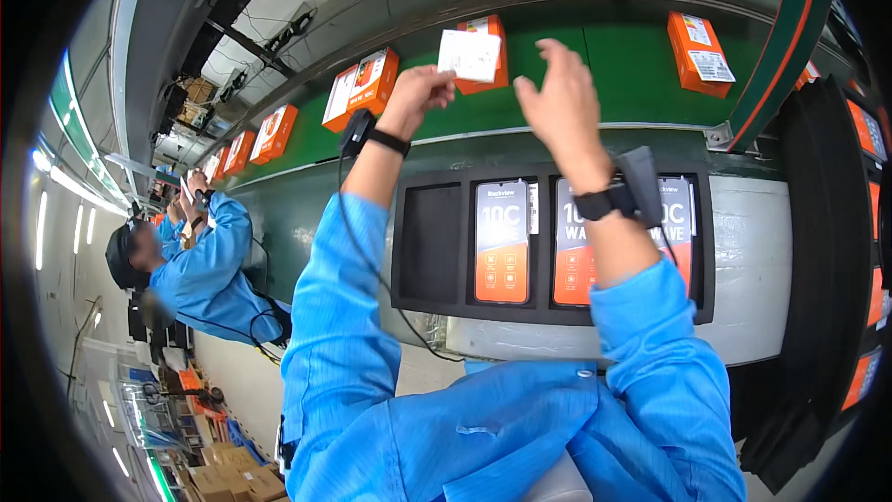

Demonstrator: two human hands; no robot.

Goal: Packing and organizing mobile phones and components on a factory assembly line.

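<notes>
Pinching the white sheet [468, 55] near its near-left corner, the left hand [424, 93] should hold it flat above the orange box [503, 51]; the right hand [567, 107], spread wide, looks empty.

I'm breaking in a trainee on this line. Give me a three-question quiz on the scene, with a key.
1. Multiple choice: what does the left hand hold?
a) a pen
b) a flat white item
c) a roll of tape

2. True or false: the right hand is open, with fingers apart.

3. Fill the gap: the orange boxes rest on a ____ belt.

Key:
1. b, held up in front of one box.
2. True.
3. Green.
</notes>
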